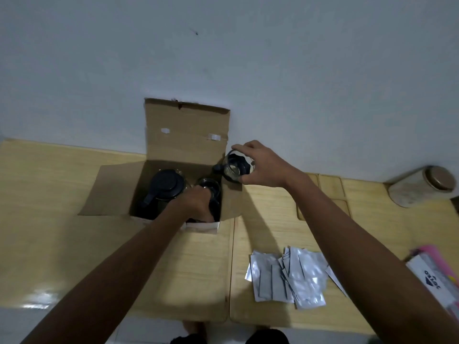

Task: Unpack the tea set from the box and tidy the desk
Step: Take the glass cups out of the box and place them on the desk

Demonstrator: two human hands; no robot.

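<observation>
An open cardboard box (183,135) stands on the wooden desk (62,219) against the wall, its flaps spread. Inside on the left lies a glass teapot with a black lid (165,186). A glass cup (210,187) sits in the box's right half. My left hand (196,203) reaches down into the box and closes around a dark piece beside that cup; the piece is mostly hidden. My right hand (258,165) holds a glass cup with a dark base (234,168) just above the box's right flap.
A pile of silver foil sachets (288,276) lies on the desk at the right front. A lidded jar (422,186) lies on its side at the far right by the wall. A pink and white packet (434,279) sits at the right edge.
</observation>
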